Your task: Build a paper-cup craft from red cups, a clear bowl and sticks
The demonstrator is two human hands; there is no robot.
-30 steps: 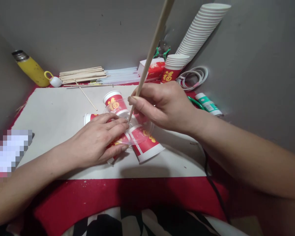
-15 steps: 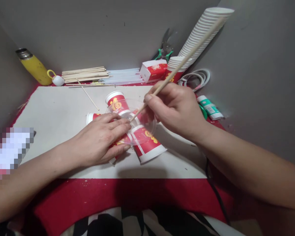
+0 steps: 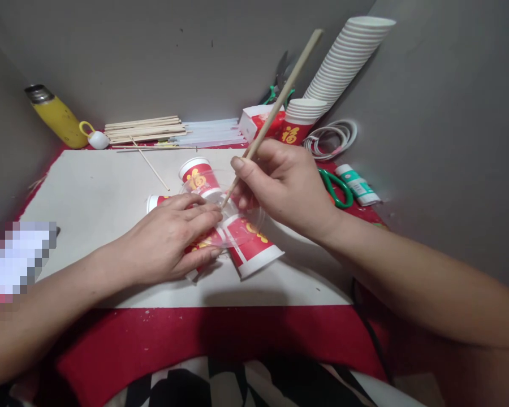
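Several red and white paper cups lie on their sides in a ring; one red cup is at the back and another cup at the front right. Over their inner ends lies a clear plastic disc, like a lid. My left hand lies over the left cups with fingers stretched out, fingertips on the disc's left part. Pinched in my right hand is a slanted wooden stick, its lower tip at the middle of the disc, beside my left fingertips. My right hand partly hides a cup.
Wooden sticks, pale plastic strips and a stack of paper cups line the back. A yellow bottle stands back left. Green-handled scissors and a green-white tube are at right. Cardboard covers the red table.
The stick has swung to a steeper slant, its top end moving left. My right hand has shifted slightly left, uncovering more of the green scissors. My left hand stays on the disc.
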